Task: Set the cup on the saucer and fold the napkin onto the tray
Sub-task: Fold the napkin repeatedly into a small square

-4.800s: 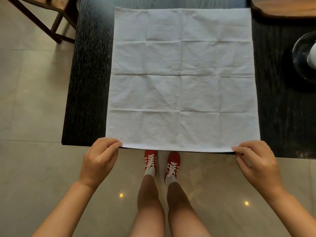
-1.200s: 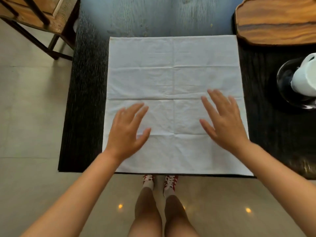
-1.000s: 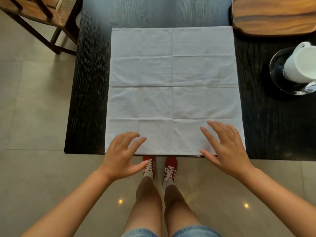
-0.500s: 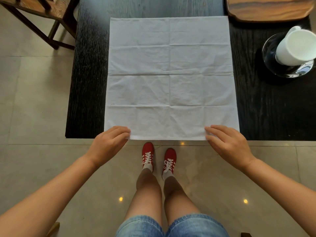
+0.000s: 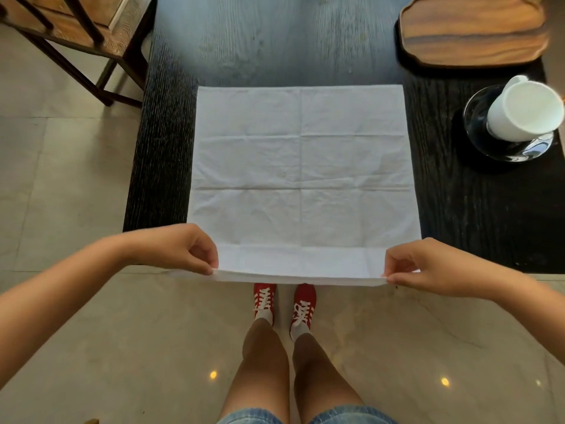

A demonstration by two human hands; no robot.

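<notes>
White napkin point(image 5: 301, 166) is spread out flat on the dark wood surface point(image 5: 477, 215), with fold creases running across it in a grid. Its near edge is lifted off the surface and hangs out a bit past the surface edge. Left hand point(image 5: 180, 249) is pinching the near left corner between thumb and fingers, right hand point(image 5: 428, 264) is doing the same at the near right corner, so both hands are closed down tight on cloth. The rest of the napkin lies flat.

Over to the right, well apart from the napkin, the white cup point(image 5: 524, 110) sits on the glass saucer point(image 5: 519, 151), handle pointing away. It looks tilted toward the camera, but that might just be the wide lens, can't really tell. Wooden tray point(image 5: 472, 29) is at the far right corner of the surface, beyond the saucer, with no napkin on it yet.

Chair point(image 5: 76, 29) stands off the far left corner on the tiled floor point(image 5: 76, 166). Red sneakers point(image 5: 284, 301) peek out below the napkin edge.
</notes>
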